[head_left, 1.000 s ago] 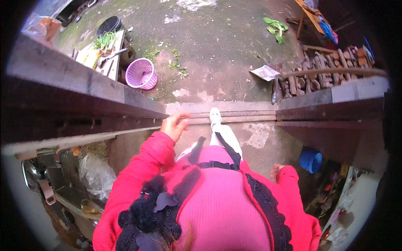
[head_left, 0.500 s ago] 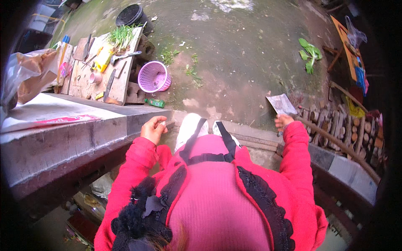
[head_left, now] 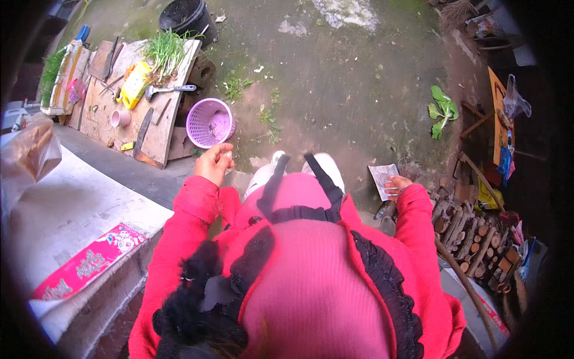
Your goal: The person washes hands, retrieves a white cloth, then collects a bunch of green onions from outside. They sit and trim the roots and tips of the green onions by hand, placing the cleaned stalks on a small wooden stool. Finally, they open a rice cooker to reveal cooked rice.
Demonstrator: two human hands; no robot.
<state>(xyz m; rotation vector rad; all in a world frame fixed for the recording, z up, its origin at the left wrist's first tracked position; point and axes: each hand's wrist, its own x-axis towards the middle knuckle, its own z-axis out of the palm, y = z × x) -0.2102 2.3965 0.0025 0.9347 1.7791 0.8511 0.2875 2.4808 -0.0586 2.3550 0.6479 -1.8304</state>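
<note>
Bare mossy earth-and-concrete yard floor (head_left: pixel 335 90) fills most of the view, damp and patchy green. At left, a pale grey concrete ledge (head_left: pixel 72 209) runs along the edge, with a long red-and-pink printed paper strip (head_left: pixel 89 260) lying flat on it and a clear crumpled plastic bag (head_left: pixel 30 152) at its far end. Beyond the ledge, a worn wooden board platform (head_left: pixel 161 113) sits on the ground, bearing a bunch of green chives (head_left: pixel 164 51), a yellow packet (head_left: pixel 134 84), a metal ladle (head_left: pixel 170 90), a small pink cup (head_left: pixel 121 118) and a dark-bladed knife (head_left: pixel 143 128). A black round tub (head_left: pixel 182 13) stands behind it. At right, a stack of cut firewood logs (head_left: pixel 472 230) lies near the person's elbow, and a loose green leafy vegetable (head_left: pixel 442 110) lies on the ground farther off.

A purple perforated plastic basket (head_left: pixel 209 122) stands on the ground just beside the board's corner — upright, mouth open.

Left hand (head_left: pixel 215 163), red-sleeved, is raised in front of the body just below the basket; fingers curled in loosely, pinched around something small and pale — too small to identify.

Right hand (head_left: pixel 397 185) is out to the side, thumb and fingers closed on the edge of a grey-white sheet of paper (head_left: pixel 382 179).
</note>
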